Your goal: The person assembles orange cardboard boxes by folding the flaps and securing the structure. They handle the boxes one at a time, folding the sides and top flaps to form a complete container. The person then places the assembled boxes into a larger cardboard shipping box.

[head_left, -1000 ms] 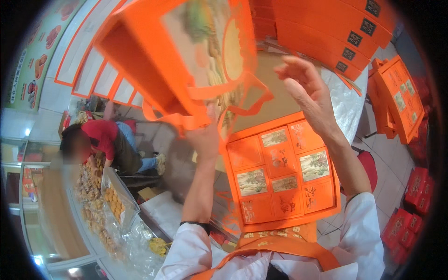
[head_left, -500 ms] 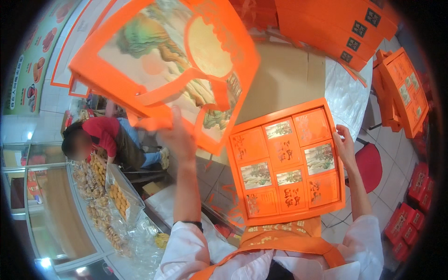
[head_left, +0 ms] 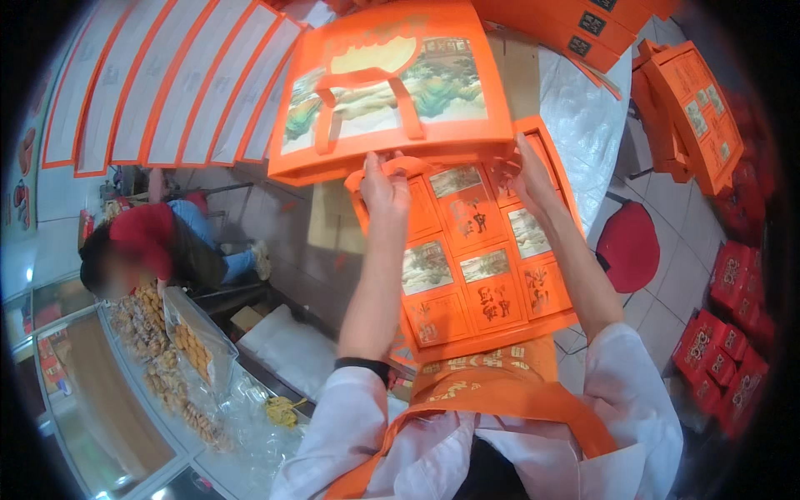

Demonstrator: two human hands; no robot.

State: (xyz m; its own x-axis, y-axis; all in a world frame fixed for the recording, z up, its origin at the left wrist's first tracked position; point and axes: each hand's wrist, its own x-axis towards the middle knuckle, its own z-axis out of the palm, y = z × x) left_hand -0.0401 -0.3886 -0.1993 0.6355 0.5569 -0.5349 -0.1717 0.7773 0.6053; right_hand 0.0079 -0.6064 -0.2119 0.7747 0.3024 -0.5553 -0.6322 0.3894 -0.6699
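Note:
An orange gift bag (head_left: 454, 137) with a landscape print and ribbon handles is held out in front of me. My left hand (head_left: 387, 187) is closed on its near edge, around the middle. At the bag's near right corner is my right hand (head_left: 533, 177), its thumb up against the edge and its fingers curled beneath, partly hidden. Under both hands an orange gift box (head_left: 467, 343) stands tilted against my apron. Small orange boxes (head_left: 496, 293), some with landscape pictures, fill its compartments. The bag covers the gift box's far side.
Flat white-and-orange bags (head_left: 158, 83) overlap at the far left. Stacked orange boxes (head_left: 575, 29) stand at the back; another opened box (head_left: 696, 108) is to the right, near a red stool (head_left: 629, 247). A person (head_left: 158, 242) bends by packed pastries (head_left: 192, 350) at left.
The gift bag has swung right and turned, its near edge now over the gift box. My right hand has left the box's right side for the bag's corner. My view has shifted.

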